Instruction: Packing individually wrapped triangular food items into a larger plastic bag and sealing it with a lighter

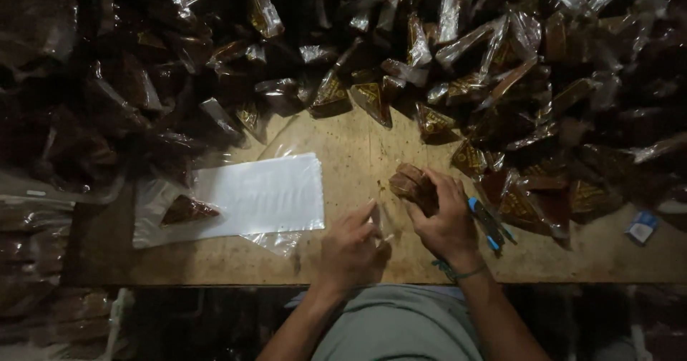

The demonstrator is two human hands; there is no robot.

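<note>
While the right hand (445, 221) grips a brown block (413, 187) over the wooden counter (358, 153), the left hand (351, 250) pinches a clear bag (383, 225) just beside it. Stack of clear bags (257, 193) lies left; wrapped packets (501, 67) heaped behind.

We've one cam only, head-worn, looking straight down from close above the wooden table (358, 153); near edge at btm, far packet heap (501, 60) up top. No 2nd view to share.
</note>
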